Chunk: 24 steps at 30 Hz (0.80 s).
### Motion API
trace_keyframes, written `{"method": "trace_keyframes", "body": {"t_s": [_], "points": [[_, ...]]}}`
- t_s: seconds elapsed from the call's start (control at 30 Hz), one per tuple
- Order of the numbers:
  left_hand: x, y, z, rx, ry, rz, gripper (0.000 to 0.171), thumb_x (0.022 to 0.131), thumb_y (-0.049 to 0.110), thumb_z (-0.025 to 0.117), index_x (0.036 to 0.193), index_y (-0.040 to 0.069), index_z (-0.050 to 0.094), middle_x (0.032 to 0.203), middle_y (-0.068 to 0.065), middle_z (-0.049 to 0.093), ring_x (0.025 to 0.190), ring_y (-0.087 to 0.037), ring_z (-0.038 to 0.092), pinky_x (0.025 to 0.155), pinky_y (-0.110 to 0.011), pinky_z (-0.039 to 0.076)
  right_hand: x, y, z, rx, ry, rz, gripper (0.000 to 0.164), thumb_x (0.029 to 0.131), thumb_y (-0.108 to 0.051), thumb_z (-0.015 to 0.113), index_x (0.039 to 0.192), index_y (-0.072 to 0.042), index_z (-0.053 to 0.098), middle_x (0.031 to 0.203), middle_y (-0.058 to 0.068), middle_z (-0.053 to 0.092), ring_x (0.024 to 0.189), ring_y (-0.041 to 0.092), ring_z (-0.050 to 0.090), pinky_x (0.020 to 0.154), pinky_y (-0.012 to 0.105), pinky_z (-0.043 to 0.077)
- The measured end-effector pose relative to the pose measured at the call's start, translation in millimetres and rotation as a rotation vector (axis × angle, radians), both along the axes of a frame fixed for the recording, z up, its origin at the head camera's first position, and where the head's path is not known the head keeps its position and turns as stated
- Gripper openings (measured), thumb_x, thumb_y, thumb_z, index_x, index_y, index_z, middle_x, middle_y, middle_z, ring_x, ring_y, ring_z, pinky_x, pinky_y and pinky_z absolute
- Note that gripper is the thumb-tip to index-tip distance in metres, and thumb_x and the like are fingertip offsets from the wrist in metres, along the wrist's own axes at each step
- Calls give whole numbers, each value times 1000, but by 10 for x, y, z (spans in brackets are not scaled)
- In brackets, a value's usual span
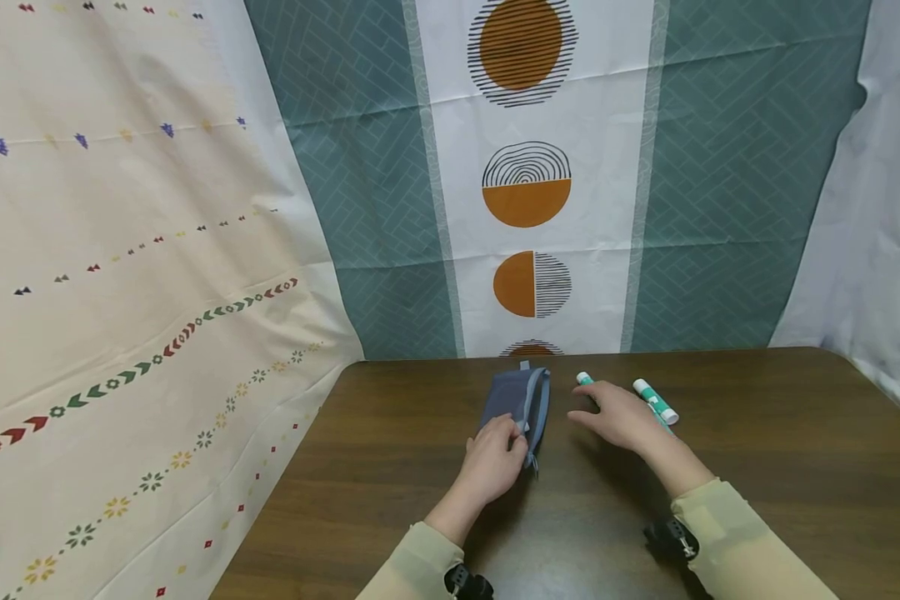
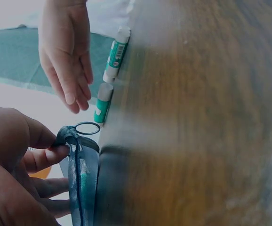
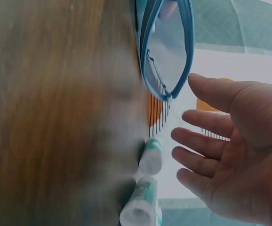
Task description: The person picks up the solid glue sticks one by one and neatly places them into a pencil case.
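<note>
Fingers of the left hand: thumb and forefinger pinch an edge of the blue pouch near one end of its zip; two more fingers extend against or behind its side, contact there cannot be confirmed. Right hand: fingers loosely extended and slightly spread, thumb well away from them, nothing gripped; it is raised over the table, right of the pouch and apart from it.

Pouch position: at the left hand, over the far half of the table, zipped side toward the right hand. Mouth gapes in the right wrist view.

Green-and-white tubes: first tube lies just beyond the right fingertips, partly hidden by that hand; second tube lies farther right. Green strip by the wrist, too covered to identify.

Backdrop past the far edge: teal cloth with a white central band bearing orange circles; cream patterned cloth hangs at left
</note>
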<state>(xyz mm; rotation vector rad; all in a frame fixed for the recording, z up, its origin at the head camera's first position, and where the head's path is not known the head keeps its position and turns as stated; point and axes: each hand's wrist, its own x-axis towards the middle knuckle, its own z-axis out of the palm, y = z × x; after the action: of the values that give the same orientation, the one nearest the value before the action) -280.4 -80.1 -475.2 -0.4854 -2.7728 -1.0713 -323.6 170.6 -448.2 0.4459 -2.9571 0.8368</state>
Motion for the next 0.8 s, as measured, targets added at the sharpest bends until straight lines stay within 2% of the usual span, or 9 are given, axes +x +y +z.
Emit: {"method": "trace_keyframes", "body": {"t_s": [0.2, 0.3, 0.4, 0.57, 0.8], "points": [[-10, -4, -11, 0, 1, -4, 21, 107, 13, 60, 86, 15, 61, 153, -18, 63, 147, -39, 55, 109, -91, 28, -5, 109, 1, -4, -15, -29, 73, 106, -37, 74, 157, 8, 51, 155, 36, 54, 138, 54, 58, 107, 67, 50], [-13, -3, -10, -3, 3, -3, 21, 107, 14, 60, 86, 15, 61, 153, -18, 64, 147, -39, 55, 109, -90, 28, 5, 175, 11, -10, -19, -39, 78, 106, -41, 73, 162, 6, 45, 158, 34, 52, 139, 52, 57, 105, 67, 51], [-12, 2, -9, -3, 0, -5, 21, 107, 13, 60, 86, 15, 61, 153, -18, 64, 147, -39, 55, 109, -90, 28, 44, 268, 14, -12, -20, -56, 82, 107, -44, 71, 165, 5, 41, 162, 35, 47, 145, 55, 50, 105, 71, 48], [-13, -1, 2, 0, -5, -7, 21, 107, 14, 60, 86, 15, 63, 154, -19, 63, 147, -40, 55, 109, -91, 27, 126, 429, -18, 13, -3, -85, 84, 106, -44, 73, 165, 6, 40, 166, 37, 39, 152, 60, 36, 111, 77, 40], [-23, 4, -10, -8, -4, -1, 20, 107, 14, 61, 87, 15, 62, 154, -19, 63, 147, -40, 55, 109, -91, 27, 228, 613, -80, 75, 48, -73, 84, 103, -40, 78, 161, 9, 43, 168, 38, 36, 156, 59, 30, 115, 77, 35]]}}
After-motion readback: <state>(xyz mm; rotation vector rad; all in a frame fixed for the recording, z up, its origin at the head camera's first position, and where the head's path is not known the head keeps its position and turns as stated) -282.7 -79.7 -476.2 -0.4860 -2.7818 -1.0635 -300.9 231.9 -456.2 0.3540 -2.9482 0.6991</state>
